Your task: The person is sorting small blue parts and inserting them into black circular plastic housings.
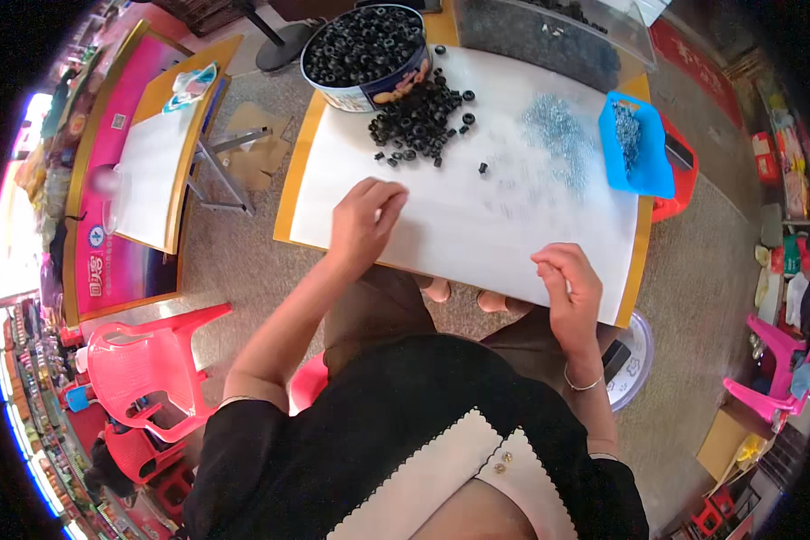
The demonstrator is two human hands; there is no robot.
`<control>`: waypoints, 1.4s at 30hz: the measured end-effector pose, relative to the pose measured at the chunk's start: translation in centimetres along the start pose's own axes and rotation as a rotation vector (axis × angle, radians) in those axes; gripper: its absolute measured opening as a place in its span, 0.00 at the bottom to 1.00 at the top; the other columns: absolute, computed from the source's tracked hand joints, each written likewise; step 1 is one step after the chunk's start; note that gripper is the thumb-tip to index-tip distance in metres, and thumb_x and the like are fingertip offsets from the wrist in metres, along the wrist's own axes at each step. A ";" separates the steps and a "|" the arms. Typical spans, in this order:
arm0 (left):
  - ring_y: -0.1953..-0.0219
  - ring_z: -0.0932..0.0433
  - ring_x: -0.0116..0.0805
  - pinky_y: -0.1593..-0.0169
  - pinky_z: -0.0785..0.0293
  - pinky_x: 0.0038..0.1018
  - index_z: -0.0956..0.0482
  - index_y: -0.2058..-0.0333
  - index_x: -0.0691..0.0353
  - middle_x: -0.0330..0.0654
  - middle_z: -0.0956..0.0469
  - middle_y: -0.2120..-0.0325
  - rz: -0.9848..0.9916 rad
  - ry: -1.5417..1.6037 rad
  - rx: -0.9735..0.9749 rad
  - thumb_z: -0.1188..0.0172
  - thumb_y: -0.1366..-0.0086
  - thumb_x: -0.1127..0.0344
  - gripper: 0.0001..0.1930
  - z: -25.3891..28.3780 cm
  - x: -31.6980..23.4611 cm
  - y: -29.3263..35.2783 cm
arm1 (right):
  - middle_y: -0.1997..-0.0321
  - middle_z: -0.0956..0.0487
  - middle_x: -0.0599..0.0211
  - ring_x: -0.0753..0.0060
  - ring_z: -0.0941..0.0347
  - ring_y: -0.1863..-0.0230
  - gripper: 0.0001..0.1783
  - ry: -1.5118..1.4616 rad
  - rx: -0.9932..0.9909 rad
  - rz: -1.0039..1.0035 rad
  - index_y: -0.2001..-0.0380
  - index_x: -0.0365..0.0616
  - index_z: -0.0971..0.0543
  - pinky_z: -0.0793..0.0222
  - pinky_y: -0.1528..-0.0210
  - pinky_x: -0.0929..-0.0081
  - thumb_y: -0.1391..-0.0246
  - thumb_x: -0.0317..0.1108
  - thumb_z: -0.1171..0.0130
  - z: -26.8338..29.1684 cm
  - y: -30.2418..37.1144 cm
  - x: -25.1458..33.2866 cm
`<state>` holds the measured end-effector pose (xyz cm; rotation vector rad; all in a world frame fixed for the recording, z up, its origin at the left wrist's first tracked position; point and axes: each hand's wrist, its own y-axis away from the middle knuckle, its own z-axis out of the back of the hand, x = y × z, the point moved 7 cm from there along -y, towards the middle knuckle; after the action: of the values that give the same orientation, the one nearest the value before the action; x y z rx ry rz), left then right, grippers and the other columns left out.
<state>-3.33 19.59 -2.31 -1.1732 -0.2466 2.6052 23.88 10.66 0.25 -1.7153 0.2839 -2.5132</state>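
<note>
Left hand down on the white sheet, fingers curled in tight like pinching something tiny, can't tell what. Right hand near the front edge of the table, fingers bunched together too, contents hidden, thin bangle on that wrist. Further out from the left hand, one loose pile of black rubber rings, way too many to count, plus roughly half a dozen strays around its edge and one lone ring sitting apart to the right. Behind the pile, one round tin stuffed with more of the same rings. Off to the right, one scatter of small silvery metal bits, uncountable. Beside that, one blue scoop tray with more metal bits inside. At the far edge, one clear bin of dark parts. Two pink plastic chairs on the floor to the left.
</note>
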 end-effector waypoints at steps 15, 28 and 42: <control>0.62 0.24 0.46 0.60 0.25 0.37 0.20 0.64 0.58 0.44 0.23 0.67 -0.347 -0.093 -0.049 0.37 0.46 0.70 0.09 -6.0 -4.2 -5.5 | 0.65 0.24 0.60 0.63 0.26 0.66 0.05 0.170 0.038 0.037 0.65 0.39 0.22 0.31 0.64 0.71 0.45 0.24 0.45 -3.6 -2.5 -0.4; 0.63 0.26 0.46 0.61 0.27 0.38 0.20 0.66 0.57 0.42 0.23 0.70 -0.312 -0.176 0.033 0.41 0.45 0.71 0.07 -7.5 -3.5 -5.7 | 0.66 0.26 0.60 0.55 0.30 0.61 0.04 0.337 -0.048 0.237 0.67 0.40 0.22 0.35 0.58 0.63 0.48 0.26 0.43 -4.7 -5.3 -0.3; 0.62 0.27 0.41 0.55 0.31 0.35 0.19 0.72 0.57 0.39 0.22 0.73 -0.504 -0.658 0.215 0.39 0.46 0.67 0.03 -9.0 -3.1 -14.4 | 0.66 0.25 0.61 0.56 0.29 0.61 0.04 0.296 -0.088 0.180 0.68 0.40 0.21 0.33 0.57 0.64 0.48 0.26 0.43 -3.7 -5.1 -0.1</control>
<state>8.01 32.67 -2.22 -0.1204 -0.3254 2.3818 20.65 16.08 -0.08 -1.2716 0.5502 -2.6461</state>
